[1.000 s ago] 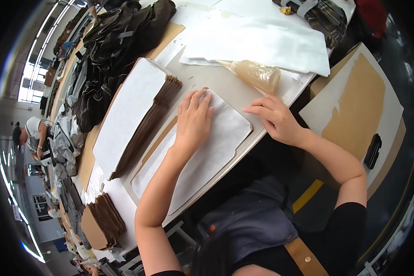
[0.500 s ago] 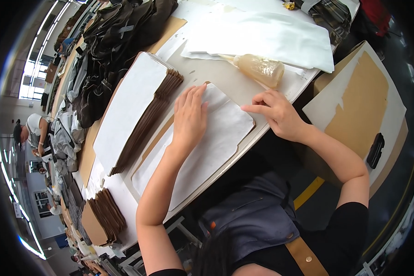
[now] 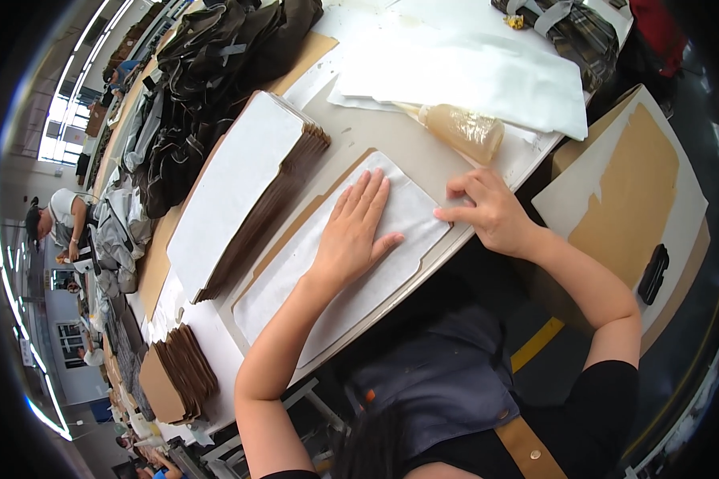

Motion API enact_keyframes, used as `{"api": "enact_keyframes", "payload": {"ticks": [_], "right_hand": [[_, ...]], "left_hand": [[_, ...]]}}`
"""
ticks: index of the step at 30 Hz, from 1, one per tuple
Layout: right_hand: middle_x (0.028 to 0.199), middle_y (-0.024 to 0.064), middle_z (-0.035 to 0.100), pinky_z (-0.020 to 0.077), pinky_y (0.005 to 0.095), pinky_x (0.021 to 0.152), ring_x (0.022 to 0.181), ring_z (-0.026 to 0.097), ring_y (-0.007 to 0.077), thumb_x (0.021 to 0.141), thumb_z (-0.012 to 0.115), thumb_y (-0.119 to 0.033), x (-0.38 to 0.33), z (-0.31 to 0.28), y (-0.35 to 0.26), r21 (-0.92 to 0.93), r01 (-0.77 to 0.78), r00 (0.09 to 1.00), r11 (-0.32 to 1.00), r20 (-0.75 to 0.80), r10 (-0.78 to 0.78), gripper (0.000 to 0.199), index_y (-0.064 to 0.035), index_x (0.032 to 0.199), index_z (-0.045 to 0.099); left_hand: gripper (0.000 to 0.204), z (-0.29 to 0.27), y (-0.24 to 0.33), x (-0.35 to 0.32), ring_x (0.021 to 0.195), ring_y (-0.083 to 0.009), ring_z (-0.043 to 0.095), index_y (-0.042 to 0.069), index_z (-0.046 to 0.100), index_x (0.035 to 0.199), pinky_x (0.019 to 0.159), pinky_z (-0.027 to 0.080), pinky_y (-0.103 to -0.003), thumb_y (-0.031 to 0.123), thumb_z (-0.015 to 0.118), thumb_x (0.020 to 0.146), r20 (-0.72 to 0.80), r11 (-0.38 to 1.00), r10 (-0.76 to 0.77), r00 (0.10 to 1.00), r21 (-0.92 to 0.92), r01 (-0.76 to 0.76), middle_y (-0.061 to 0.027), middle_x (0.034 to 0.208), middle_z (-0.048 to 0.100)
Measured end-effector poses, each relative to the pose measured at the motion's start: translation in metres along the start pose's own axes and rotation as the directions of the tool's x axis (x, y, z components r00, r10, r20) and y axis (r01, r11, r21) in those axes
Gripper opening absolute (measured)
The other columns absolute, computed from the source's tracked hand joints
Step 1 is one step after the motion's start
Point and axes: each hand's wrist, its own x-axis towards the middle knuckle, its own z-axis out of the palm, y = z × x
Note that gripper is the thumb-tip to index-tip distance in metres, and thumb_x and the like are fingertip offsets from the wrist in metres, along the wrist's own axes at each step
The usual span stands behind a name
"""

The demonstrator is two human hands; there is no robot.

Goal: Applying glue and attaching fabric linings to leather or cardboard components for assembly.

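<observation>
Closest in, the person leans over the near edge of the worktable (image 3: 487,160), a dark apron over their lap. Their left hand (image 3: 353,231) lies open and flat, fingers spread, palm pressed down on a long white shaped sheet (image 3: 311,275) that rests on a brown card panel (image 3: 295,227) of much the same outline. The sheet runs along the table's near edge, from the corner by the right hand back toward the person's left. The right hand (image 3: 491,211) is at that corner, fingers curled, its fingertips pinching or pressing the sheet's end; I cannot tell whether it has a real grip on it. Just beyond the right hand lies a soft clear bottle of amber liquid (image 3: 463,129), on its side, partly tucked under a large white cloth sheet (image 3: 471,72). Beside the left hand, further in, stands a thick stack of brown panels with a white one on top (image 3: 240,180). A smaller bundle of brown card pieces (image 3: 176,375) sits off toward the left end. Beyond the stack, dark bags are heaped (image 3: 216,72). Far down the room another person in a cap (image 3: 60,223) bends over a bench.
</observation>
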Motion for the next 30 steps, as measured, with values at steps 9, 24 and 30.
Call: {"api": "enact_keyframes", "payload": {"ticks": [9,24,30], "right_hand": [[0.107,0.0055,0.060,0.0463,0.0392,0.089,0.100,0.057,0.0265,0.076,0.060,0.011,-0.001,0.001,-0.003,-0.034,0.016,1.000,0.999,-0.001,-0.016,0.042,-0.0166,0.104,0.077],[0.107,0.0028,0.060,0.0446,0.0388,0.090,0.100,0.057,0.0239,0.078,0.064,-0.003,-0.003,0.002,0.002,-0.067,0.041,0.999,0.997,0.002,-0.041,0.028,-0.0153,0.100,0.075],[0.108,0.0023,0.061,0.0449,0.0387,0.089,0.101,0.057,0.0237,0.078,0.064,-0.004,-0.003,0.004,0.001,-0.078,0.054,0.999,0.995,-0.005,-0.054,0.026,-0.0154,0.099,0.075]], "left_hand": [[0.076,-0.005,-0.003,0.005,0.150,-0.0344,0.028,0.002,0.036,0.154,0.122,0.025,-0.047,0.041,0.063,0.094,-0.045,0.997,0.004,0.999,-0.074,-0.007,-0.0171,0.160,0.034],[0.084,-0.001,0.013,0.019,0.152,-0.0345,0.026,0.000,0.036,0.153,0.123,0.024,-0.046,0.048,0.066,0.092,-0.033,0.996,-0.063,0.997,0.056,0.065,-0.0208,0.161,0.032],[0.089,0.013,0.011,0.023,0.152,-0.0340,0.026,-0.005,0.034,0.152,0.123,0.022,-0.047,0.055,0.062,0.093,-0.089,0.996,-0.078,0.993,0.041,0.081,-0.0232,0.160,0.032]]}}
